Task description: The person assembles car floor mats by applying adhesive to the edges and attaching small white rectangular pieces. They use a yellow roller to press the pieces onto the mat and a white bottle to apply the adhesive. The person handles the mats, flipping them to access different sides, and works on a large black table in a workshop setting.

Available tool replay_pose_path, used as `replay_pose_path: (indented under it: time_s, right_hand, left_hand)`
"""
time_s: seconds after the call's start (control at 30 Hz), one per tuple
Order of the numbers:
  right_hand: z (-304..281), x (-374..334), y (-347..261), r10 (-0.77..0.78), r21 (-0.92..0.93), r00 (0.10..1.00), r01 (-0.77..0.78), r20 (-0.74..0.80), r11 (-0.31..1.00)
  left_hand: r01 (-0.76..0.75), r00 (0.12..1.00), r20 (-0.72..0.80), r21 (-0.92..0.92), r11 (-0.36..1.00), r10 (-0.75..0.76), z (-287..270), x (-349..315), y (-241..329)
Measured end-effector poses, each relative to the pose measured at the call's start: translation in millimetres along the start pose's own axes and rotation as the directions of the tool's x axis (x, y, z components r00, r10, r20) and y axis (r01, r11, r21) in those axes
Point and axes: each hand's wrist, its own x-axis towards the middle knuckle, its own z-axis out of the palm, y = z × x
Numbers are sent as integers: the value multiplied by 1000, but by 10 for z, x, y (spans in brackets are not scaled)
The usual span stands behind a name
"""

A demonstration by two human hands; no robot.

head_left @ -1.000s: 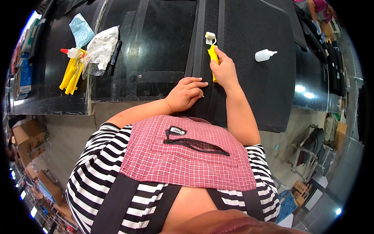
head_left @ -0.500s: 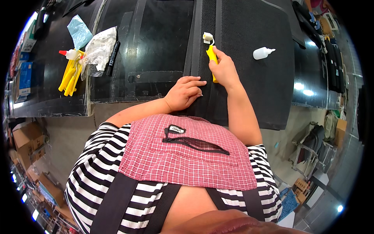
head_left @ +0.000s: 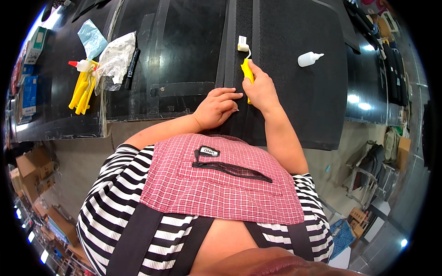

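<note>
My right hand (head_left: 262, 90) grips the yellow handle of a small hand roller (head_left: 247, 69). Its white roller head lies on a long dark strip (head_left: 243, 20) along the black sheet material (head_left: 294, 96). My left hand (head_left: 217, 108) rests on the left edge of that strip, near the table's front, its fingers stretched to the right and its thumb partly tucked below. To the right of my right hand, a white squeeze bottle (head_left: 308, 59) with a narrow nozzle lies on its side on the sheet.
At the left of the black table (head_left: 189, 41) lie yellow-handled tools (head_left: 82, 94), a red-tipped bottle (head_left: 84, 66), a crumpled clear plastic bag (head_left: 115, 57), a light blue piece (head_left: 92, 39) and a black marker (head_left: 132, 69). Cardboard boxes (head_left: 34, 168) stand on the floor at left.
My right hand has turned slightly and shifted a little left and toward me with the roller, whose head now points more straight ahead. My left hand stays almost in place.
</note>
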Motion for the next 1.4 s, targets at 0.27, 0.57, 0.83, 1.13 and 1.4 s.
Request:
replay_pose_path:
  time_s: [0.27,0.57,0.83,1.13,1.4]
  right_hand:
    - [-27,-15,5,-7,-4,1000,7,2,1000]
    - [-19,-34,15,-17,-34,1000,17,0,999]
    - [-9,73,86,-46,40,999,46,-15,998]
    - [-86,17,110,-70,297,993,96,-97,950]
    - [-12,177,114,-49,52,999,50,-24,997]
  left_hand:
    - [3,1000,-2,-1,1000,-3,8,-5,4]
    - [-7,1000,-11,-8,1000,7,-13,7,25]
    - [-4,1000,-10,-10,1000,4,-7,-6,10]
    - [-5,1000,-3,-15,1000,5,-3,-10,-11]
    - [-2,1000,1,-9,1000,2,-11,6,-5]
